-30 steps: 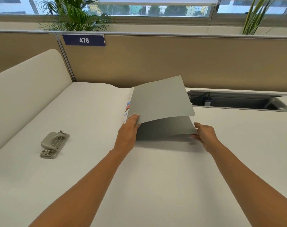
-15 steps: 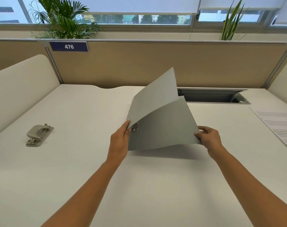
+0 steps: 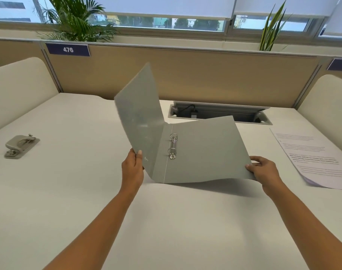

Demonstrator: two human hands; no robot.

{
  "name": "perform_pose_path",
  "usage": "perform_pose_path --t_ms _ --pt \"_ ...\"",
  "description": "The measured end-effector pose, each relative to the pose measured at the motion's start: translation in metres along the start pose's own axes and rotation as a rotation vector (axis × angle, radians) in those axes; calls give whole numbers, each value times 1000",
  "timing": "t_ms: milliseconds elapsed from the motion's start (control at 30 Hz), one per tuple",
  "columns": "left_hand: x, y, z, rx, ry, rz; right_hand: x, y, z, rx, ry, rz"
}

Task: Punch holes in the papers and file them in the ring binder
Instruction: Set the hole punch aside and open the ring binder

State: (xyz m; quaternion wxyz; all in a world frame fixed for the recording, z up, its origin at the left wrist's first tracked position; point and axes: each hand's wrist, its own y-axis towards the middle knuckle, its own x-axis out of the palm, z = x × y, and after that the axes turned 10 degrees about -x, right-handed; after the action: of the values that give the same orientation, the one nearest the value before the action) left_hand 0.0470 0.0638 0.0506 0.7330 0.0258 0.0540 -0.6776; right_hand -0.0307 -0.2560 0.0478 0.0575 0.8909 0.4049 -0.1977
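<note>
Pinching ring binder (image 3: 201, 152) covers with left grip (image 3: 133, 168) and right grip (image 3: 263, 172); swung much wider than before, baring rings (image 3: 173, 146) for unpunched papers (image 3: 312, 158).

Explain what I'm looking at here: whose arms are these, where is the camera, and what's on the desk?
There is no machine here: those are a person's two bare arms. The camera is worn on their head and looks forward and down, so you see what they see. The left hand and the right hand each grip a cover of a grey ring binder, which is open so its metal rings show; no paper is in it yet. On the white desk, a grey hole punch lies to the left and printed papers lie to the right, both untouched. Behind the binder is a cable hatch in the desk.
</note>
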Motion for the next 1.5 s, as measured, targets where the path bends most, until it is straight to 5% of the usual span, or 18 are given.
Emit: perform_pose_path --t_ms 200,467,700,933,1133,1500 --pt "-6 -2 -6 -11 32 98 -20 1 9 45 -50 17" --pt "-41 22 -5 -77 256 587 -24 -7 11 29 -196 112" --pt "-52 29 -7 -32 562 659 1 -18 7 -75 -497 72" --pt "-36 31 -24 251 1083 314 49 -27 5 -252 -621 -84" --pt "-8 36 -25 129 1222 -6 85 -28 7 -396 -605 -217" --pt "0 36 -39 -15 1190 -44 84 -15 18 -451 -672 -223"
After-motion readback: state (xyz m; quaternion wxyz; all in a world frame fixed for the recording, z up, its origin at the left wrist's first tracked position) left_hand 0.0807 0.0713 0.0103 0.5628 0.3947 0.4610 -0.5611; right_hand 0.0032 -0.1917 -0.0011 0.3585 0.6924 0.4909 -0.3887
